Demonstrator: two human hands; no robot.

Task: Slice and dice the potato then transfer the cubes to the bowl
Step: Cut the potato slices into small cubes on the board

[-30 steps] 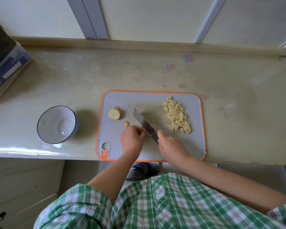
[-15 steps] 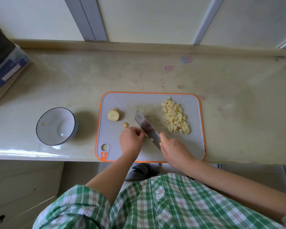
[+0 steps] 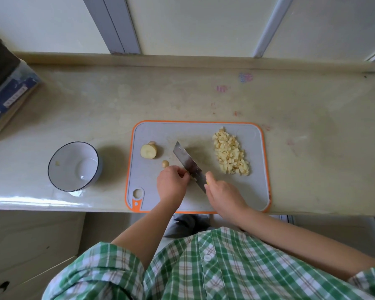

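Right hand (image 3: 222,191) is wrapped tight round the handle of the knife (image 3: 187,164), index finger up near the blade, and the blade runs diagonally up and to the left across the cutting board (image 3: 256,191). Left hand (image 3: 171,184) is curled up snug against the left face of the blade, fingertips pinning a pale potato sliver (image 3: 192,179) that's mostly hidden under them, so can't say much about its shape. Just past the knuckles there's a little potato nub (image 3: 165,163), and farther left a bigger potato end (image 3: 148,151) with its cut face up. The diced cubes (image 3: 231,152) sit in a long heap on the right side of the board, well clear of the knife. The bowl (image 3: 52,169) is off the board to the left on the counter (image 3: 204,94), with no cubes in it.
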